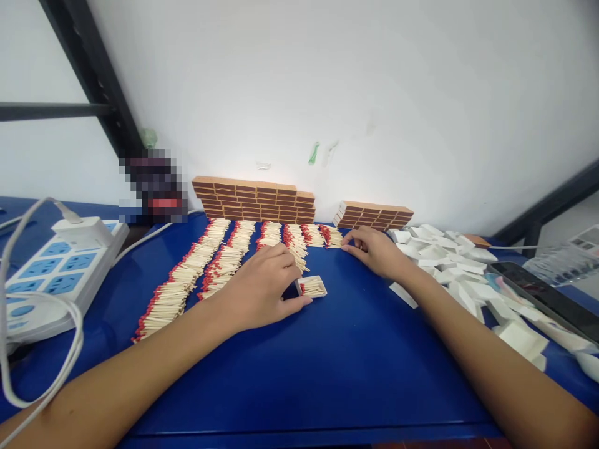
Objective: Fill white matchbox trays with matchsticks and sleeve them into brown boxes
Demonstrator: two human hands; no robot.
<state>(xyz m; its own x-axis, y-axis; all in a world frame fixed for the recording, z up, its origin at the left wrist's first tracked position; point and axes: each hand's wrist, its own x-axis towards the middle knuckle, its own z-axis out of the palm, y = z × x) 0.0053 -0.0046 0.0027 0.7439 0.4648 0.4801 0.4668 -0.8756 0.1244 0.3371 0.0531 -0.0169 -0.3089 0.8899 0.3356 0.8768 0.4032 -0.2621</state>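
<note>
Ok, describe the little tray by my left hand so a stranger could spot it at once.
On the blue table, rows of red-tipped matches run from stacked brown boxes at the wall. Below the middle rows, against the left hand, sits a small white tray. Unlike the white trays heaped on the right, it lies alone and holds matches.

Readable text: none anywhere in view.
Power strip (51, 268): white and blue face, any marking too small to make out.
Stacked matchboxes (255, 199): plain brown sides, no lettering shows.
Match tray (312, 287): bare white card.
Heap of white trays (440, 249): bare white card.
Phone (538, 293): dark screen, nothing legible.
Blurred object (152, 187): pixelated, unreadable.
Clear packet (561, 262): dark marks, too small to read.
</note>
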